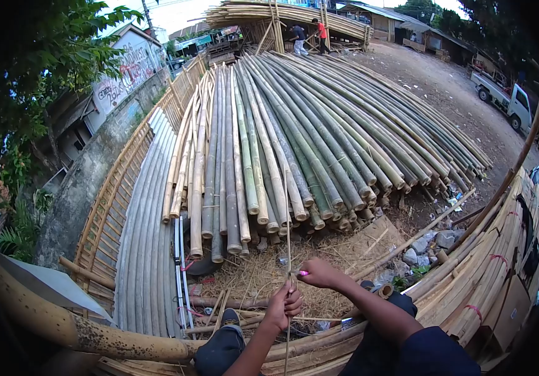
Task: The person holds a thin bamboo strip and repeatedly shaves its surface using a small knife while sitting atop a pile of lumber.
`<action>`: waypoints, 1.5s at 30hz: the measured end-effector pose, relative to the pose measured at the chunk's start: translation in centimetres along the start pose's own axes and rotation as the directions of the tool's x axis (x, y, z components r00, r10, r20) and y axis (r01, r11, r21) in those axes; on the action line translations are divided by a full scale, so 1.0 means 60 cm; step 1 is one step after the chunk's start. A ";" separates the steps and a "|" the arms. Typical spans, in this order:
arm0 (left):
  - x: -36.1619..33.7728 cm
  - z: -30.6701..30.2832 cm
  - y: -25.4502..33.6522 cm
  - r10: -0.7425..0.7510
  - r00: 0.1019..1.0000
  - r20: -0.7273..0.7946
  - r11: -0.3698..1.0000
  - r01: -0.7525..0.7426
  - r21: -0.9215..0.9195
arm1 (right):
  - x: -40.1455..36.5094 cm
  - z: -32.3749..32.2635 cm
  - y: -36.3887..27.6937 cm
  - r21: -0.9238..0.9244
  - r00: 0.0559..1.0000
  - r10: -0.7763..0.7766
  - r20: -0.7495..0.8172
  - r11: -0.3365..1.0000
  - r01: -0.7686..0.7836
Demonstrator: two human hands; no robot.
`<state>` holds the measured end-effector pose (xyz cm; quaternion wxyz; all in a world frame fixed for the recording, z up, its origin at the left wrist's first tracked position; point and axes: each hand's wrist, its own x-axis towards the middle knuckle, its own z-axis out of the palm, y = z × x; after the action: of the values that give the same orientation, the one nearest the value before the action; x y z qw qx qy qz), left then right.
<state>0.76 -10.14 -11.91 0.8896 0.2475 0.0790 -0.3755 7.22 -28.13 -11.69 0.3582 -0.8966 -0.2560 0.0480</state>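
Observation:
A thin bamboo strip (288, 241) stands upright in front of me, reaching from my lap up towards the stacked poles. My left hand (282, 307) is wrapped round it at about knee height. Just above and to the right, my right hand (321, 274) is closed on a small pink-handled tool (303, 273). The far end of that tool meets or nearly touches the strip; its blade or tip is too small to make out. My knees are apart on either side of the strip.
Long bamboo poles (269, 150) lie in a large stack ahead. Corrugated sheets (147, 232) and a bamboo fence (109, 207) run along the left. Split bamboo bundles (470, 276) lie right. A thick pole (113, 338) crosses lower left. Two people and a truck (504, 97) are farther off.

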 end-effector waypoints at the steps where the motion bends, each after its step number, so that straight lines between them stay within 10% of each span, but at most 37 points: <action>1: -0.002 -0.001 -0.006 0.020 0.999 -0.044 0.999 -0.018 0.047 | -0.006 0.019 0.007 0.002 1.000 0.002 0.005 1.000 -0.002; 12: -0.006 0.008 -0.036 0.148 0.960 -0.239 0.967 -0.090 0.236 | 0.009 0.050 0.048 -0.122 0.982 -0.189 0.010 0.974 0.189; 14: -0.021 0.021 -0.049 0.003 0.984 -0.180 0.998 0.007 0.056 | 0.016 0.017 0.076 0.080 0.937 0.252 -0.240 0.967 -0.240; 17: -0.029 0.035 -0.047 -0.040 0.993 -0.113 0.998 0.044 0.036 | 0.014 -0.029 0.078 0.130 0.935 0.273 -0.226 0.960 -0.249; 24: -0.007 0.004 -0.033 0.064 0.988 -0.143 0.994 -0.051 0.094 | 0.000 0.028 0.011 0.089 0.976 -0.176 0.132 0.982 0.165; 32: -0.020 0.001 -0.076 0.084 0.966 -0.245 0.990 -0.053 0.132 | 0.000 0.065 0.021 -0.162 0.994 -0.101 -0.037 0.982 0.094; 35: -0.034 0.029 -0.106 -0.051 0.987 -0.150 0.994 0.064 0.085 | 0.020 -0.015 0.122 0.104 0.804 0.459 -0.378 0.884 -0.456; 38: -0.023 0.043 -0.107 -0.173 0.984 -0.031 0.984 0.174 0.035 | 0.013 -0.078 0.149 0.406 0.653 0.539 -0.532 0.839 -0.362; 40: -0.012 0.029 -0.087 -0.154 0.988 0.010 0.988 0.154 0.012 | 0.005 -0.082 0.126 0.771 0.738 0.597 -0.315 0.614 -0.168; 45: 0.006 -0.013 -0.050 -0.046 0.998 -0.051 0.999 0.046 -0.009 | 0.007 -0.039 0.014 0.842 0.909 0.401 0.112 0.448 -0.301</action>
<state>-1.10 -11.76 -13.84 0.8795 0.2515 0.1089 -0.3892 8.59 -29.87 -10.51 0.7407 -0.6437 0.0094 0.1923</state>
